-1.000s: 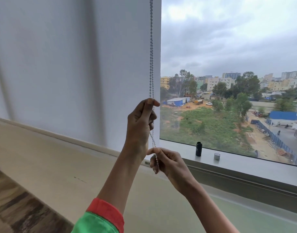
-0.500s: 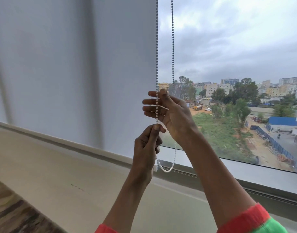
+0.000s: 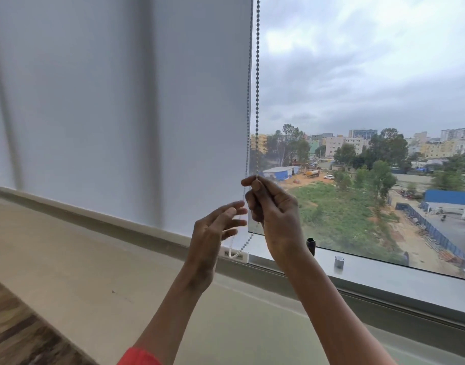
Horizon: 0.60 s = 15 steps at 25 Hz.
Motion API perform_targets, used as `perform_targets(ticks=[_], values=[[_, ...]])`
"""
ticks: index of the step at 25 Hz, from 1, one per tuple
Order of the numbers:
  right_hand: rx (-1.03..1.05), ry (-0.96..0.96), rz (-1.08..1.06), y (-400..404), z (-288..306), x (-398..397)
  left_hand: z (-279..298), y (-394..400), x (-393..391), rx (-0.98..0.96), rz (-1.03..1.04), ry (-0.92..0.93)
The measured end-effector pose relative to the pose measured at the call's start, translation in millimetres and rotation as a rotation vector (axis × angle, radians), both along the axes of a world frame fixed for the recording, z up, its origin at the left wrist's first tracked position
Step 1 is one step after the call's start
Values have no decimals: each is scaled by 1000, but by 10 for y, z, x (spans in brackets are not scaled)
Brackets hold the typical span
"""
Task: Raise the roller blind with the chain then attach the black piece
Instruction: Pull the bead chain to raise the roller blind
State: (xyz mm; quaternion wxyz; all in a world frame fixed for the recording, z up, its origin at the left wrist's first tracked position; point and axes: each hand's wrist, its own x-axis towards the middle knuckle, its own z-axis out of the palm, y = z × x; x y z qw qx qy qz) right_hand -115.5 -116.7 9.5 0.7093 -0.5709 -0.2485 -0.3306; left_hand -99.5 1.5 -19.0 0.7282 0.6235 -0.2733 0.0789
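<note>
A person's right hand [image 3: 274, 209] pinches the beaded chain [image 3: 257, 88] of a white roller blind [image 3: 120, 101], its fingers [image 3: 252, 181] closed on the front strand, seemingly to haul the blind up. The left hand [image 3: 215, 227] hovers just beside and below with fingers spread, gripping nothing, apparently ready for the next pull. The blind hangs fully down; the black piece [image 3: 311, 246] waits on the windowsill [image 3: 397, 275], just right of the right wrist.

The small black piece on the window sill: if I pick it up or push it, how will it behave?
The black piece stands upright and narrow, so a push probably tips it. It looks cylindrical, so it may then roll along the sill. Probably light.
</note>
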Motion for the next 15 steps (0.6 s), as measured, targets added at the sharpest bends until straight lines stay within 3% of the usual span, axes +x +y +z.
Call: perform_targets(ticks=[4,8,15], values=[[-37,80,-42,38,-312,25,419,-41,91,-168,-27,-13],[-113,132,28,204,-594,43,817,-190,78,-128,-81,-78],[-202,193,31,23,-600,114,831,-327,53,-17,193,-209]])
